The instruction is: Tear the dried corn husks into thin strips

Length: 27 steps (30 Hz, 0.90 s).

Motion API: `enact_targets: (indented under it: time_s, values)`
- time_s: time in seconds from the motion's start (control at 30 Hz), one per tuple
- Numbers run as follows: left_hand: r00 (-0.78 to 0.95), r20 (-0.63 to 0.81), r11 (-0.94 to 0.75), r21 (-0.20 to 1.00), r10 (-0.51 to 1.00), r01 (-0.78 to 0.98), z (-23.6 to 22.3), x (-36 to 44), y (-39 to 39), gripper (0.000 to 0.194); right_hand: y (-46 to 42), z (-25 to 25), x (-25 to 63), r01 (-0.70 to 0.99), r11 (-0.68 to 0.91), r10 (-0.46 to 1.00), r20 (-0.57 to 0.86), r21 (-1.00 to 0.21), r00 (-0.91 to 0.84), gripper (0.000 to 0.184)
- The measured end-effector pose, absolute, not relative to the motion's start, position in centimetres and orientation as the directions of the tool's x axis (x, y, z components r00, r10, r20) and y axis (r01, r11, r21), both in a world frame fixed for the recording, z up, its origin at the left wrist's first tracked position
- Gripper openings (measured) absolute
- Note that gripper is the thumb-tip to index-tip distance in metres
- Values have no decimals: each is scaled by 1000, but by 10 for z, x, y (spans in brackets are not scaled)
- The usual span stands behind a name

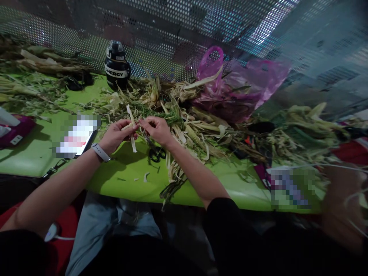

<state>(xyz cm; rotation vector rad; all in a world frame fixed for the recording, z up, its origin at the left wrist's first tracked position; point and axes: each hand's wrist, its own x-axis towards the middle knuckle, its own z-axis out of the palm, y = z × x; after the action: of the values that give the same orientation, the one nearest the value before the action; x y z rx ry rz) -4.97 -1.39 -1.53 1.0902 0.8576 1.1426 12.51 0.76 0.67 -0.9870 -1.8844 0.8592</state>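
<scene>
My left hand (117,134) is closed on a pale strip of dried husk (130,114), which stands up past the fingers and hangs below them. Another pale piece crosses it at the fingers. With fingertips pinched together, my right hand (157,129) meets the left one at this crossing; what lies between its fingertips is too small to make out. A heap of husks and green stalks (189,134) spreads behind and under my right forearm. Black-handled scissors (157,154) rest on the green tabletop (115,184) just below my hands.
A phone (77,136) lies left of my left wrist. Behind stand a black bottle (116,65) and a pink plastic bag (238,88), before a perforated metal screen (161,38). More plant piles (25,92) lie left. At far right is another person's arm (342,199).
</scene>
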Motion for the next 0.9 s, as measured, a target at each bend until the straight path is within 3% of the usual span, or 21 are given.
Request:
enact_targets:
  time_s: [0.23, 0.43, 0.57, 0.7, 0.9]
  values:
    - [145, 85, -58, 983, 986, -176, -15, -47, -15, 32, 6, 1, 122, 360, 431, 900, 366, -827, -237, 48]
    - [191, 32, 35, 941, 981, -337, -15, -49, -14, 28, 15, -1, 127, 309, 301, 948, 247, -902, -200, 51]
    - [160, -31, 105, 873, 987, -476, -15, -49, -12, 25, 13, 6, 130, 394, 335, 942, 302, -856, -145, 54]
    - [110, -6, 60, 867, 994, -495, -16, -49, -10, 24, 6, 4, 124, 522, 423, 906, 353, -741, -234, 48]
    - [119, -18, 77, 853, 993, -516, -14, -50, -12, 19, 7, -13, 117, 464, 395, 890, 204, -793, -409, 46]
